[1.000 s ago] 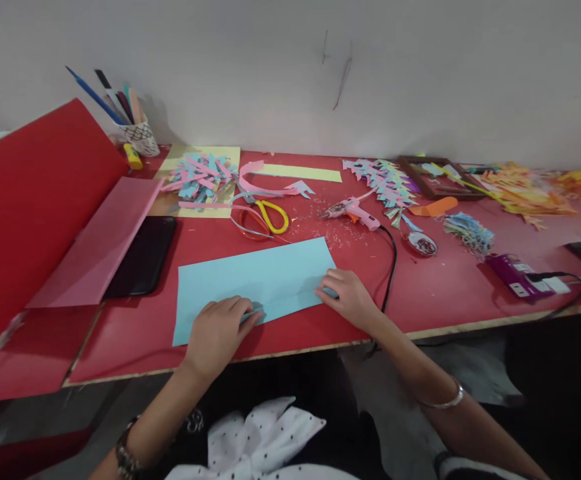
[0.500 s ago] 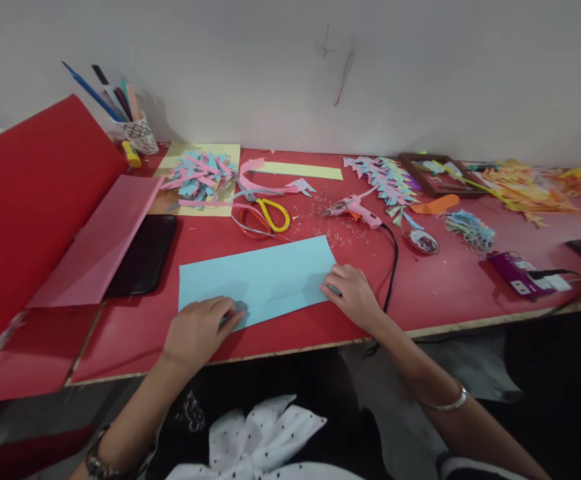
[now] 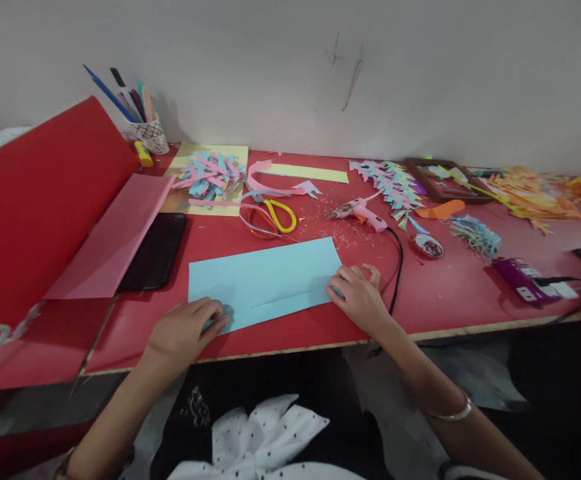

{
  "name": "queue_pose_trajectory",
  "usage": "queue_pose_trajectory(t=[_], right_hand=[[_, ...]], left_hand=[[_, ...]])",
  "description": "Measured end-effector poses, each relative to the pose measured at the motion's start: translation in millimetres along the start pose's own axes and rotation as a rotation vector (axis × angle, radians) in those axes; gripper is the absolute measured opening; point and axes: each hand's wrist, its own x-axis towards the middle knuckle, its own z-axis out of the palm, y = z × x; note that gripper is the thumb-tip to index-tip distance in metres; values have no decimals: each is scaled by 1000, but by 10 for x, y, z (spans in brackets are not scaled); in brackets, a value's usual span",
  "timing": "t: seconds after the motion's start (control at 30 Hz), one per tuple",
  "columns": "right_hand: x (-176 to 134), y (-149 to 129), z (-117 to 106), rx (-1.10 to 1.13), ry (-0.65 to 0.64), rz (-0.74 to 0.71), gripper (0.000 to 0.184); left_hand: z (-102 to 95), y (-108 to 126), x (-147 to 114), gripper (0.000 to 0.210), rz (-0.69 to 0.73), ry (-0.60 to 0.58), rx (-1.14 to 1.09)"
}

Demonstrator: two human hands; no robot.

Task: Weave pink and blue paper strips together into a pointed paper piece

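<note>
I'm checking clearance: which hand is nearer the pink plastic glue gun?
Right: the right hand is in front of the glue gun, on the blue paper sheet; the left hand is farther left.

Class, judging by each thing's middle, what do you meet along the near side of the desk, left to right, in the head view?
Pink sheet, flat black device, left hand, light blue sheet, right hand, purple socket block.

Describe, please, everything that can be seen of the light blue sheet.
The light blue sheet is a long rectangle of what looks like plain paper. It lies on the red table, its right end slanting farther away. A narrow strip along its near side appears folded over. The left hand touches its near left corner; the right hand, its near right corner.
</note>
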Motion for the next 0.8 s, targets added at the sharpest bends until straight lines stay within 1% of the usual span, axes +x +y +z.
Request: queue_pose_trajectory(t=[0.1, 0.17, 0.3, 0.37, 0.43, 0.53, 0.6, 0.67, 0.8], right_hand=[[19, -121, -73, -103, 26, 21, 27], [44, -255, -112, -125, 20, 20, 23], [105, -589, -131, 11, 36, -33, 13], [133, -726, -125, 76, 47, -56, 15], [160, -812, -117, 129, 16, -86, 18], [197, -852, -96, 235, -110, -157, 22], [215, -847, -71, 296, -176, -163, 23], [221, -832, -39, 322, -192, -135, 23], [204, -754, 21, 339, -163, -113, 21]], left_hand=[[19, 8, 1, 38, 2, 25, -17], [33, 12, 0, 38, 9, 49, -20], [52, 3, -14, 35, 28, 96, -15], [54, 5, -18, 34, 30, 107, -15], [50, 18, -17, 31, 24, 110, -18], [42, 51, -13, 28, -1, 120, -13], [41, 67, -22, 28, -24, 127, 1], [43, 65, -46, 30, -49, 134, 11], [46, 10, -135, 40, -64, 172, -14]])
